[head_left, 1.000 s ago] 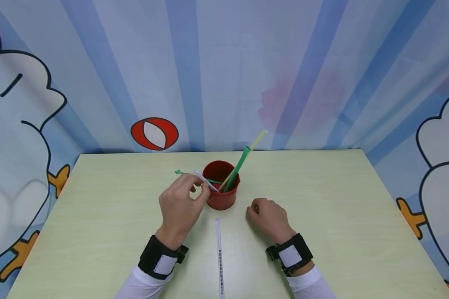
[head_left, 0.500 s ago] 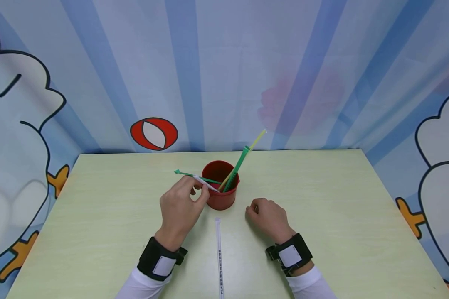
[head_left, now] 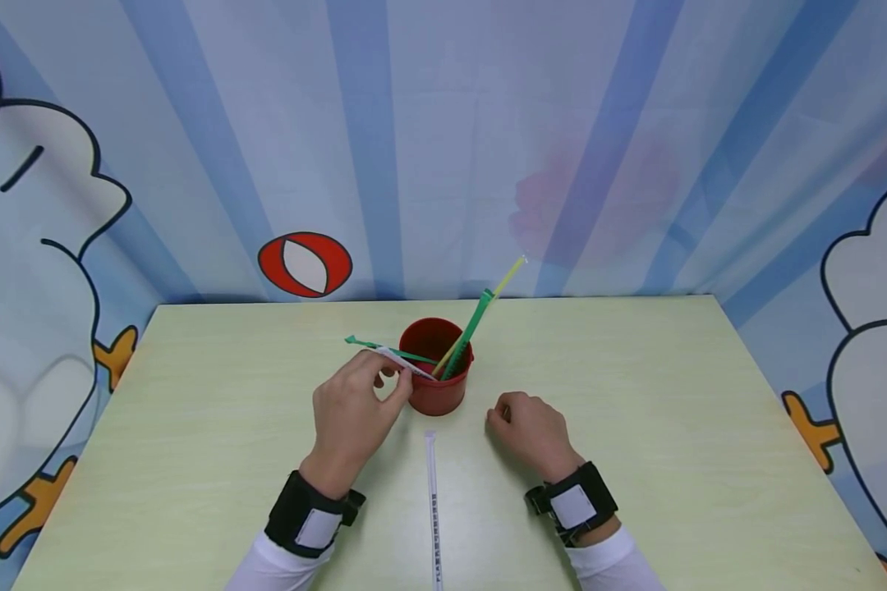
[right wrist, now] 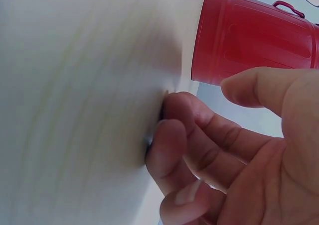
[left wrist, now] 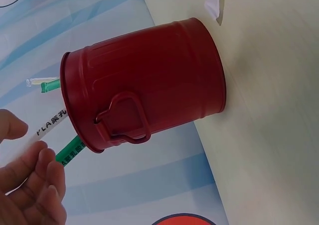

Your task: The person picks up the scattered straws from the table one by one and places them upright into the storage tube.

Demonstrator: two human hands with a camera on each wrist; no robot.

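A red metal bucket (head_left: 438, 396) with small side handles stands on the table. Over its left rim leans a white-wrapped drinking straw (head_left: 410, 366) with black print. My left hand (head_left: 355, 410) is beside that straw; in the left wrist view its thumb and fingertips (left wrist: 42, 153) are apart, with the straw passing through the gap. A green-wrapped straw (head_left: 416, 357) slants left out of the bucket, while a thicker green one (head_left: 476, 324) and a yellow one (head_left: 510, 275) lean right. My right hand (head_left: 530, 432) rests on the table, fingers loosely curled and holding nothing.
Another white-wrapped straw (head_left: 434, 501) with printed letters lies lengthwise on the pale wood table (head_left: 658, 410), between the forearms and in front of the bucket. A blue striped curtain (head_left: 443, 148) with cartoon drawings rises behind the table's far edge.
The white-wrapped straw's upper end has sunk down and left, until it leans over the rim. My left fingers have loosened around it. The right hand has stayed put.
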